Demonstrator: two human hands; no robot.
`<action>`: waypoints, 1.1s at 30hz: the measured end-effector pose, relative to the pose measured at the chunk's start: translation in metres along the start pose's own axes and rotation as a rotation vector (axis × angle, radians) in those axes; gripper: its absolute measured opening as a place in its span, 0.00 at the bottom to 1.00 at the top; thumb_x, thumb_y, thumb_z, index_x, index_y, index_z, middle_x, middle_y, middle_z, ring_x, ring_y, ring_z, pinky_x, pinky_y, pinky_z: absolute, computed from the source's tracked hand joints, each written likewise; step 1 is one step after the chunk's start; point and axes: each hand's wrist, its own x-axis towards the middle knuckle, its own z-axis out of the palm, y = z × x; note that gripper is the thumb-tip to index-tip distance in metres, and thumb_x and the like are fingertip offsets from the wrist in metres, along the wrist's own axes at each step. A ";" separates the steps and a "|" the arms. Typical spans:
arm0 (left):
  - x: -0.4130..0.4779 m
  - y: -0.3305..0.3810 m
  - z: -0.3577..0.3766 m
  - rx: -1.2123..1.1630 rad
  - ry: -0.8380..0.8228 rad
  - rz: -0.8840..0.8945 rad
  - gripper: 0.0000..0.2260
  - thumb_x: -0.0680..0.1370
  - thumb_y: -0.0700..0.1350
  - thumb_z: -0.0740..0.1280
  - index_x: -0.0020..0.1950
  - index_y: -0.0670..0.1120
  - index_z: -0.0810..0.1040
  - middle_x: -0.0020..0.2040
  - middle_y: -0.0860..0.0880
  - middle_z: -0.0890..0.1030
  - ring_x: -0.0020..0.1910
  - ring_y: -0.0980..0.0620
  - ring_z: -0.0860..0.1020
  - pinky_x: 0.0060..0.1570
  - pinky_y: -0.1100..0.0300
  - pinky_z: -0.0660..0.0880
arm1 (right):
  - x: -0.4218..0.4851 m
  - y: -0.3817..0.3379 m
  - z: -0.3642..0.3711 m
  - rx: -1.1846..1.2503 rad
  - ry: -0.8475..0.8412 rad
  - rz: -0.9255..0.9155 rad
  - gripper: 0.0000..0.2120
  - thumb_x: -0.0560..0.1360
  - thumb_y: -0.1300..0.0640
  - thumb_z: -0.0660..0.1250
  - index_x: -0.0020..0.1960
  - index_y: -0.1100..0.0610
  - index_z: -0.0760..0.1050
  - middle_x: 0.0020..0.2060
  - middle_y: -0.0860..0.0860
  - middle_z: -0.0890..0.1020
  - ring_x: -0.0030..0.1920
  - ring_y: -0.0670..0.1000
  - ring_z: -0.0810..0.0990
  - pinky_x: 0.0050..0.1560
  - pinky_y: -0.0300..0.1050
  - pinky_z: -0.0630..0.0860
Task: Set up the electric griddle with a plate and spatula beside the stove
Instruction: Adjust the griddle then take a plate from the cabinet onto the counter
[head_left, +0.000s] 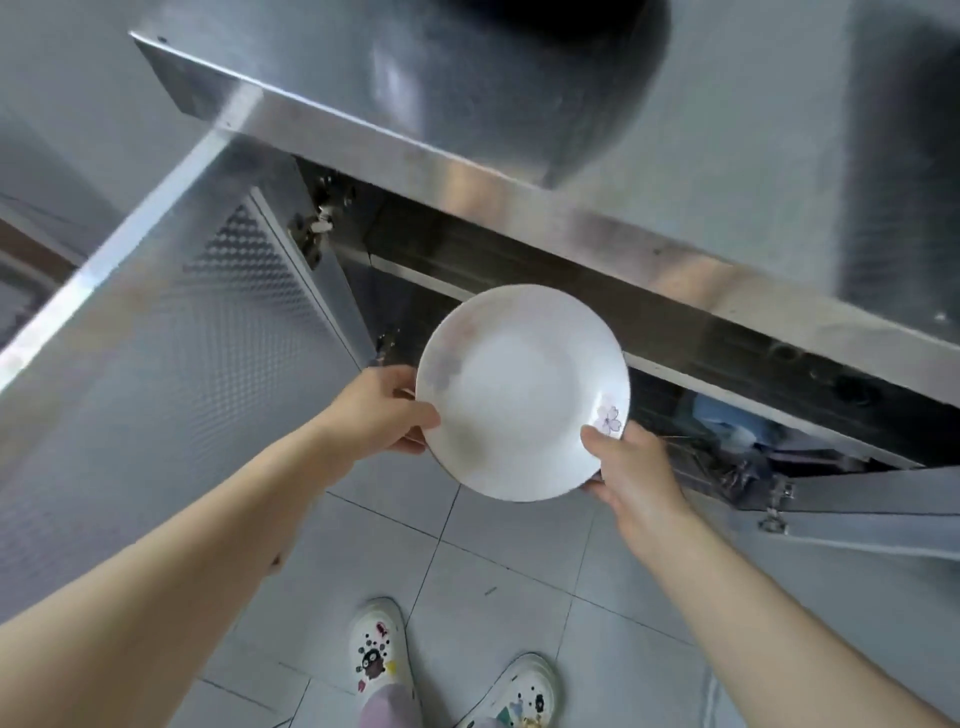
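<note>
- A steel counter (467, 171) crosses the upper frame; its cabinet door (171, 332) is swung open at left, above grey floor tiles (498, 587).
- A white, flower-printed plate (522, 392) is held mid-frame, gripped at opposite rims by the left hand (379, 410) and right hand (636, 470).

No readable text anywhere.
Plate (522, 392): only a pink flower print on the rim at approx. 4 o'clock, no letters or nos. Shoes (379, 649) carry cartoon charms, no wording. Steel counter edge (467, 176): no brand or label.
</note>
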 end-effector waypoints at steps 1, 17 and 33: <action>-0.015 0.007 -0.003 0.057 -0.003 0.000 0.10 0.72 0.36 0.68 0.53 0.43 0.80 0.44 0.44 0.85 0.41 0.49 0.84 0.42 0.58 0.82 | -0.013 -0.003 -0.006 -0.008 -0.001 0.000 0.09 0.75 0.65 0.62 0.47 0.54 0.78 0.51 0.56 0.84 0.44 0.54 0.81 0.43 0.48 0.79; -0.193 0.137 -0.011 0.261 -0.130 -0.011 0.06 0.70 0.33 0.68 0.36 0.40 0.82 0.38 0.39 0.85 0.34 0.49 0.84 0.42 0.57 0.81 | -0.178 -0.083 -0.091 -0.014 -0.091 -0.060 0.08 0.73 0.64 0.63 0.46 0.55 0.80 0.48 0.57 0.85 0.50 0.60 0.83 0.36 0.48 0.82; -0.201 0.288 0.001 -0.139 0.103 0.135 0.06 0.72 0.31 0.66 0.47 0.36 0.80 0.38 0.40 0.86 0.37 0.45 0.85 0.33 0.58 0.81 | -0.221 -0.236 -0.093 0.335 -0.124 -0.221 0.14 0.74 0.68 0.65 0.54 0.52 0.74 0.47 0.53 0.82 0.35 0.54 0.86 0.31 0.43 0.81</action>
